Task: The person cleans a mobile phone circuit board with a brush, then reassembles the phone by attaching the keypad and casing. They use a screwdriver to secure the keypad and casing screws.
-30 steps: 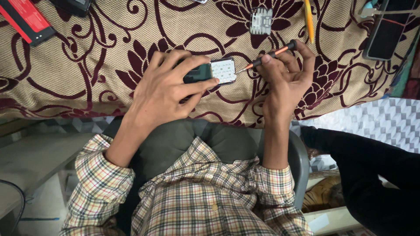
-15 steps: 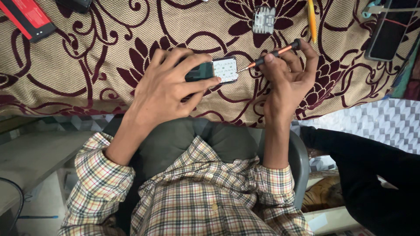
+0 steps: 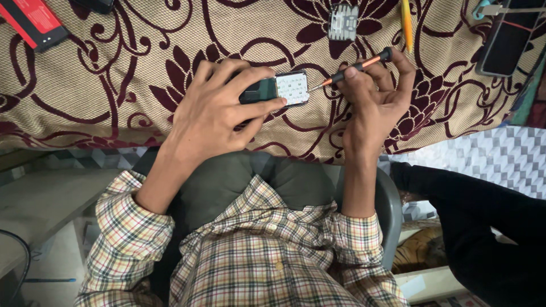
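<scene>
The left hand point(image 3: 219, 108) presses a small opened phone point(image 3: 278, 90) onto the patterned cloth point(image 3: 114, 85) near the surface's near edge, fingers curled over its dark half. The right hand point(image 3: 372, 96) pinches an orange-and-black screwdriver point(image 3: 355, 65), its tip touching the phone's pale exposed side.

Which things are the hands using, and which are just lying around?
In use:
- left hand holding the small phone
- right hand holding the screwdriver

Lying about:
- red box
- grey part
- yellow pencil
- dark phone
</scene>
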